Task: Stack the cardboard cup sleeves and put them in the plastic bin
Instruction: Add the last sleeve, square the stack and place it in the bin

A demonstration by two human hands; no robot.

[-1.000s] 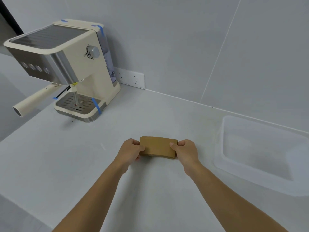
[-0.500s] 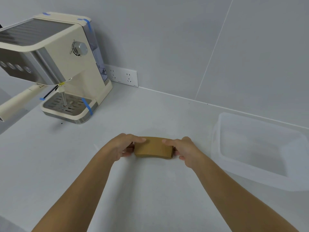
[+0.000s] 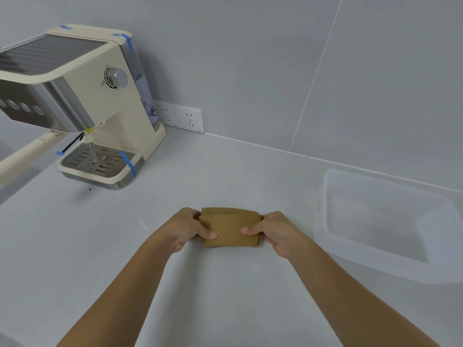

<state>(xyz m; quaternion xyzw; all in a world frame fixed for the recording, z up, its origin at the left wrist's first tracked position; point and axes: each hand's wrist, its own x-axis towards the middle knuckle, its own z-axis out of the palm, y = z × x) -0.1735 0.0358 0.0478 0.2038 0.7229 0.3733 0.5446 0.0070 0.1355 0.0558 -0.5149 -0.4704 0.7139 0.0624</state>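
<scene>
Both hands (image 3: 233, 231) grip the stacked cup sleeves (image 3: 229, 227) between them.

No text, brand or number could be read anywhere. The espresso machine (image 3: 82, 101) carried small marks ringed around its silver dial (image 3: 116, 77), possibly setting symbols, but they were too small and blurred to make out. The round buttons (image 3: 21, 106) on its steel front showed no legible icons. The brown cardboard cup sleeves (image 3: 229, 227) were plain, and the plastic bin (image 3: 323, 221) bore no visible label.
</scene>
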